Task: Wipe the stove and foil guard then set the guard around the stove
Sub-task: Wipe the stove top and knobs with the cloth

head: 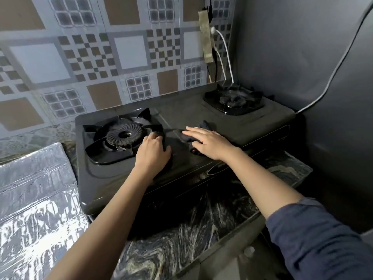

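A black two-burner gas stove (252, 122) stands on a dark marbled counter. My left hand (154, 151) rests on the stove top with its fingers curled over the right edge of the left burner's pan support (121, 136). My right hand (207, 142) lies flat, fingers spread, pressing a dark cloth (188, 137) onto the stove's middle. The cloth shows only at the fingertips and under the palm. The silver foil guard (38, 199) lies folded flat on the counter at the lower left, apart from both hands.
The right burner (233, 101) sits at the back right. A patterned tile wall runs behind the stove. A power strip (205, 35) with white and black cables hangs near the corner. A grey wall with a dark cable stands close on the right. The counter's front edge (201, 239) shows below.
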The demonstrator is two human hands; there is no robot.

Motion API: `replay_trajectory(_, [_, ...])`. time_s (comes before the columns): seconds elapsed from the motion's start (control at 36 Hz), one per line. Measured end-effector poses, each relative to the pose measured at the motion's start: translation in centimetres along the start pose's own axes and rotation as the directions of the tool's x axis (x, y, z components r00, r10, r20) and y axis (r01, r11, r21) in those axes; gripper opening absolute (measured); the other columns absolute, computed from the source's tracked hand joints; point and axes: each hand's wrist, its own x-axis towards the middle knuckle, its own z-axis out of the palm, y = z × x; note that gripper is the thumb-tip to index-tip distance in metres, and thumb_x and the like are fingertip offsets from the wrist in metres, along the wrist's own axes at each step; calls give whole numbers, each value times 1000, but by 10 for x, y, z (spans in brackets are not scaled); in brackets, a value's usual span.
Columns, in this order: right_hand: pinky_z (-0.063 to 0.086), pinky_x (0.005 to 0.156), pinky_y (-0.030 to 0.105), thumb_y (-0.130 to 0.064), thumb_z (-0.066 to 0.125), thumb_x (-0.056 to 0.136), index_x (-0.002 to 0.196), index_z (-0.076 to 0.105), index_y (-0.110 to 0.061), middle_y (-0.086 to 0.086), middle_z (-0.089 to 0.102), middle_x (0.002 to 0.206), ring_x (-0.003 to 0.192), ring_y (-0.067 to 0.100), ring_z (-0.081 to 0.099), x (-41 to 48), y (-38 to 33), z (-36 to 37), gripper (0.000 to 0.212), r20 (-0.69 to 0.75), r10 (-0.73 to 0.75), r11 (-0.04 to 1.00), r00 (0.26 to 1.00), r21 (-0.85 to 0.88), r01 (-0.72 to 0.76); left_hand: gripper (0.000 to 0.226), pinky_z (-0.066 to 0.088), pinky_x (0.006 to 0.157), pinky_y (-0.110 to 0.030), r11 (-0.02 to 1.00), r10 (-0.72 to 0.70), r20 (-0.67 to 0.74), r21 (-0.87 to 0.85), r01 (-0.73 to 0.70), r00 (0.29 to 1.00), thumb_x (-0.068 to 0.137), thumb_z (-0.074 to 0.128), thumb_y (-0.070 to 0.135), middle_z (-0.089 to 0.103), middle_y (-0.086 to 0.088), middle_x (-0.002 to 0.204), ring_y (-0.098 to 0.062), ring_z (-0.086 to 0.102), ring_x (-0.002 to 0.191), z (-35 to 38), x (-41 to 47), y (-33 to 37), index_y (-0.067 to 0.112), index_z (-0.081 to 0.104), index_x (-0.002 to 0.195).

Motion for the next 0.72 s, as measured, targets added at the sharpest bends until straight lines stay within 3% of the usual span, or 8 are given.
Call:
replay_trajectory(0.25, [20, 116, 42, -33, 33, 96, 142, 29, -35, -15, 20, 154, 142, 9, 19, 5, 28, -11, 46, -22, 88, 996, 996, -29, -89, 29, 40, 93, -41, 999, 20, 46, -30, -19, 999, 89, 50, 24, 52, -15, 117, -33, 45, 115, 7, 12, 17, -2, 58, 100])
replay_trajectory(0.44, [21, 114, 34, -33, 34, 97, 143, 30, -33, -15, 22, 154, 142, 7, 19, 6, 53, -17, 47, -42, 97, 995, 994, -25, -99, 32, 43, 95, -42, 997, 53, 92, -60, -47, 994, 89, 49, 23, 55, -15, 114, -33, 48, 114, 16, 21, 34, 1, 59, 110])
replay_trajectory(0.72, [22, 114, 34, -32, 37, 96, 142, 32, -34, -15, 24, 153, 142, 7, 21, -2, 92, -31, 46, -84, 90, 996, 992, 0, -91, 34, 44, 98, -42, 995, 84, 95, -56, -79, 992, 89, 47, 20, 57, -12, 126, -32, 51, 117, 27, 38, 53, 6, 61, 117])
